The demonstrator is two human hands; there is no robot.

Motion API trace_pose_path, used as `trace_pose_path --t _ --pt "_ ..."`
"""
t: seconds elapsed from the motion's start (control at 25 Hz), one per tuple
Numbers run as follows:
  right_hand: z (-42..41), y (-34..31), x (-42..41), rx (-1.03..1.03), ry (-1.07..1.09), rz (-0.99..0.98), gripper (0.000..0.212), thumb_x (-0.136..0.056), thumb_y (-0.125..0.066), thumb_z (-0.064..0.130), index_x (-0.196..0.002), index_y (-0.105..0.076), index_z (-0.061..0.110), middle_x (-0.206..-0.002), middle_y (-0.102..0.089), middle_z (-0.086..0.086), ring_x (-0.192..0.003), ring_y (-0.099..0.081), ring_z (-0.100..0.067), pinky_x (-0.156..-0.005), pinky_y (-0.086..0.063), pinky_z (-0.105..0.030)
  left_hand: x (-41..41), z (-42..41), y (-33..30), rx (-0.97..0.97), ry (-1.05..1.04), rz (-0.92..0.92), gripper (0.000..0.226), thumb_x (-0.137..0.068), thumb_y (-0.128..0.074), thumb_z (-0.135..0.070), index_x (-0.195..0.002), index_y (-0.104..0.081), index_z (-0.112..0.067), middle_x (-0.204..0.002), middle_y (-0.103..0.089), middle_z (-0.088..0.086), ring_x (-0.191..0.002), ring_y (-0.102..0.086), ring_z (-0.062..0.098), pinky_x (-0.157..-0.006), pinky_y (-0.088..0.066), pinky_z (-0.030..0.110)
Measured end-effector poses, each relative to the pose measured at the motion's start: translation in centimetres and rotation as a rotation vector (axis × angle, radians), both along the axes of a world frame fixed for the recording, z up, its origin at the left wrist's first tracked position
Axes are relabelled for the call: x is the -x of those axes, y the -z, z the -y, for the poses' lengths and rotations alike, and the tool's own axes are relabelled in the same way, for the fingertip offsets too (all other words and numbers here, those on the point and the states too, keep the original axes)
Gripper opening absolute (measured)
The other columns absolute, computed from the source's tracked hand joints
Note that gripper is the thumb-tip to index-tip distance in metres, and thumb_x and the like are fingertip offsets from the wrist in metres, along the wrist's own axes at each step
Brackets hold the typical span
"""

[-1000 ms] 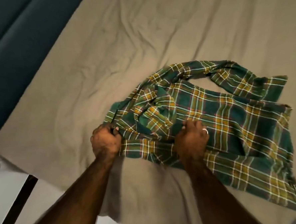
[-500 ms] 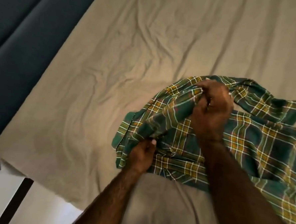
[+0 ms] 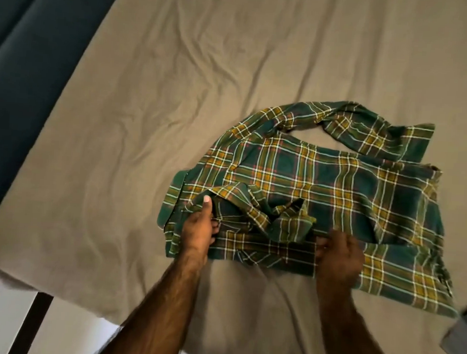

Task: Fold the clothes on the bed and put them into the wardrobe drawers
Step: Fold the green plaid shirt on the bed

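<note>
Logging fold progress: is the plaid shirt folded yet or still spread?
Not folded: the plaid shirt lies mostly spread and rumpled on the bed sheet, one sleeve trailing, near edge bunched where both hands grip it.

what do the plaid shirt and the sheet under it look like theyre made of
Plaid shirt: a soft woven cloth, perhaps cotton or flannel; matte, it drapes and bunches in limp folds where the left hand and right hand grip its near edge. The fibre cannot be told.
Bed sheet: thin tan woven fabric, matte, with fine creases running across it; probably cotton or a blend.
</note>
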State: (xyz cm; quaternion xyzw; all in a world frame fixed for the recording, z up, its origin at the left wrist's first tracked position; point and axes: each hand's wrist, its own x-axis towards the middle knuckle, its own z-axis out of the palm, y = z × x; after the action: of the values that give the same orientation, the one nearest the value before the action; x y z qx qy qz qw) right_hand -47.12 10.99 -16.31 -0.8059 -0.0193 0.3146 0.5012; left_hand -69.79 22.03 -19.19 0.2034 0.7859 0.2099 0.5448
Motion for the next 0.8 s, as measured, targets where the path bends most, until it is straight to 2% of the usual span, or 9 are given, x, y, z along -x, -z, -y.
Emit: trace_pose_path --t 0.08,0.16,0.28,0.36,0.48,0.56,0.64,0.72,0.8 --pt "-1.8 -1.3 -0.5 -0.039 0.015 -0.143 0.041 -0.095 -0.062 0.067 -0.106 -0.063 0.028 -0.085 -0.067 -0.005 -0.070 -0.062 -0.021 -0.064 -0.056 -0.041 -0.2 -0.2 -0.6 0.026 -0.008 0.026 0.075 -0.091 -0.047 -0.082 -0.102 -0.073 -0.012 -0.085 -0.078 0.008 -0.077 -0.073 0.023 -0.069 -0.057 0.035" --pt "-3.9 -1.0 -0.4 0.206 -0.248 -0.187 0.056 -0.079 -0.075 0.075 -0.109 -0.065 0.028 -0.095 -0.070 0.000 -0.082 -0.067 -0.021 -0.076 -0.062 -0.046 0.0 -0.6 -1.0 0.064 -0.024 0.171 0.081 -0.091 -0.039 -0.084 -0.108 -0.069 -0.011 -0.085 -0.078 0.014 -0.072 -0.074 0.027 -0.060 -0.058 0.032" --pt "-4.4 -0.6 -0.5 0.271 -0.390 -0.280 0.014 -0.083 -0.087 0.024 -0.090 -0.075 0.022 -0.091 -0.076 -0.005 -0.091 -0.074 -0.031 -0.088 -0.062 -0.054 -0.1 -0.6 -1.3 0.061 -0.103 0.415 0.091 -0.090 -0.028 -0.088 -0.126 -0.060 -0.011 -0.110 -0.077 0.022 -0.100 -0.077 0.037 -0.081 -0.060 0.043" --pt "-1.8 -1.4 -3.2 0.108 -0.201 -0.359 0.017 -0.092 -0.071 0.003 -0.095 -0.074 0.019 -0.098 -0.077 -0.008 -0.096 -0.074 -0.032 -0.085 -0.062 -0.050 0.2 -0.6 -1.1 0.056 -0.172 0.472 0.098 -0.087 -0.029 -0.092 -0.131 -0.059 -0.011 -0.121 -0.075 0.022 -0.113 -0.072 0.038 -0.099 -0.054 0.051" --pt "4.1 -2.8 -9.6 -0.078 -0.085 -0.419 0.028 -0.095 -0.059 -0.004 -0.111 -0.069 0.016 -0.110 -0.074 -0.015 -0.092 -0.072 -0.031 -0.075 -0.058 -0.041 1.0 -0.6 -1.9 0.050 -0.280 0.512 0.100 -0.076 -0.044 -0.098 -0.129 -0.062 -0.015 -0.123 -0.074 0.018 -0.117 -0.068 0.037 -0.108 -0.047 0.060" --pt "8.3 -2.2 -14.0 0.087 -0.079 -0.293 0.033 -0.090 -0.063 -0.008 -0.117 -0.069 0.009 -0.111 -0.072 -0.022 -0.098 -0.071 -0.038 -0.075 -0.060 -0.039 0.4 -0.2 -2.9 0.072 -0.270 0.417 0.077 -0.078 -0.067 -0.082 -0.125 -0.064 -0.022 -0.119 -0.074 0.013 -0.113 -0.067 0.035 -0.105 -0.049 0.061" --pt "10.4 -1.1 -16.1 0.178 -0.014 -0.163 0.026 -0.086 -0.074 -0.005 -0.105 -0.073 0.014 -0.110 -0.075 -0.018 -0.104 -0.072 -0.039 -0.065 -0.063 -0.034 0.1 -0.4 -2.8 0.073 -0.247 0.291 0.045 -0.089 -0.080 -0.043 -0.123 -0.063 -0.019 -0.121 -0.073 0.013 -0.111 -0.068 0.033 -0.097 -0.056 0.057" --pt "10.6 -0.3 -16.5 0.124 0.042 -0.087 0.016 -0.091 -0.076 0.006 -0.097 -0.072 0.021 -0.106 -0.075 -0.012 -0.107 -0.072 -0.037 -0.072 -0.063 -0.036 0.1 -0.3 -2.3 0.058 -0.323 0.260 0.029 -0.097 -0.074 -0.019 -0.122 -0.060 -0.017 -0.123 -0.073 0.013 -0.109 -0.069 0.032 -0.093 -0.058 0.055" --pt "9.7 0.5 -16.0 0.034 0.059 0.050 0.015 -0.100 -0.068 0.011 -0.098 -0.066 0.026 -0.102 -0.072 -0.009 -0.104 -0.068 -0.033 -0.083 -0.060 -0.045 0.6 0.9 -2.2 -0.013 -0.434 0.319 0.029 -0.102 -0.068 -0.021 -0.128 -0.057 -0.020 -0.117 -0.074 0.012 -0.106 -0.071 0.031 -0.094 -0.058 0.056"
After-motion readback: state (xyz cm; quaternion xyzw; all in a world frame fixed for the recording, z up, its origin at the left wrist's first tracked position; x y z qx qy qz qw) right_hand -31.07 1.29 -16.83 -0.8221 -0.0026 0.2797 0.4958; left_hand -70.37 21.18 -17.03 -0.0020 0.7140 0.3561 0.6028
